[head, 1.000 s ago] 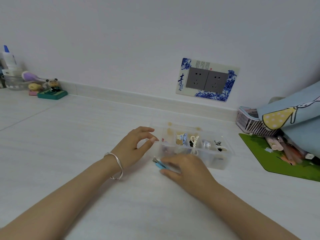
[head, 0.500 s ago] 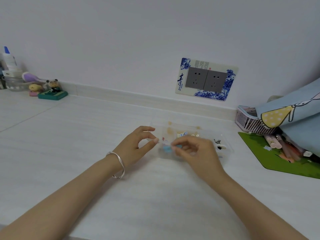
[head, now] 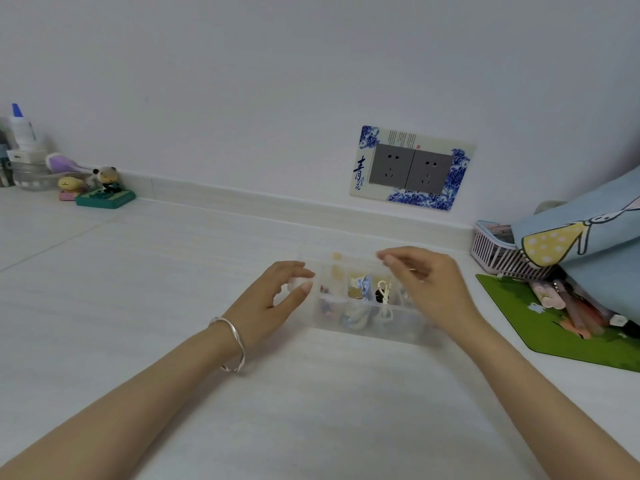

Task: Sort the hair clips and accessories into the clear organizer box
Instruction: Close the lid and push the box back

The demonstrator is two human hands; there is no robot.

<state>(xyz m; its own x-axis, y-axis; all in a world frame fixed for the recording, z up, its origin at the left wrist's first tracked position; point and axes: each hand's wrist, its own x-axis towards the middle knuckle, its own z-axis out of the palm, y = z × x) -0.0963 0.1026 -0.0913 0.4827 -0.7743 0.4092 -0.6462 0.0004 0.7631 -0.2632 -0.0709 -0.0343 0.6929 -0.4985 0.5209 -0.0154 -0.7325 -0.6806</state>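
Note:
The clear organizer box stands on the white table, with small hair clips in its compartments. Among them are a blue-and-white bow clip and a white-and-black clip. My left hand, with a silver bangle on the wrist, pinches the box's left end between thumb and fingers. My right hand reaches over the box's right half and covers those compartments. Its fingertips hold the edge of the clear lid, which stands tilted above the box's far side.
A pink slatted basket and a blue patterned cushion sit at the right. Below them a green mat holds several pens. Small figurines and a bottle stand far left. A wall socket is behind.
My right hand carried a blue clip from the table in front of the box over its compartments. It no longer shows the clip and has moved to the lid's edge at the far side.

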